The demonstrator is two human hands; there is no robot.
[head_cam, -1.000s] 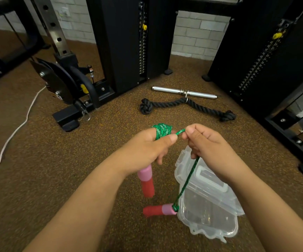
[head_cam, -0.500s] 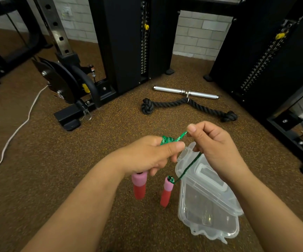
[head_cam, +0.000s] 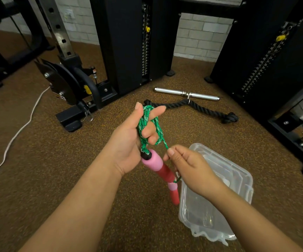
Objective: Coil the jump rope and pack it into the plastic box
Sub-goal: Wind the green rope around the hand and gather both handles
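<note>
Box [head_cam: 218,195] sits open on the floor right under your right hand [head_cam: 187,167], which pinches the rope's green tail. Your left hand [head_cam: 128,140] grips the coiled jump rope [head_cam: 148,124], handles [head_cam: 158,165] hanging down toward the box.

Green rope [head_cam: 148,124] in loops, its pink-red handles [head_cam: 158,165] hanging above the floor beside the open clear box [head_cam: 238,180].

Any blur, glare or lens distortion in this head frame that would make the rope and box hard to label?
Head view: even indoor light, the green rope on the left hand is sharp; the lower handle is slightly blurred; soft glare on the plastic box; wide-angle bending of the machine columns at the edges.
</note>
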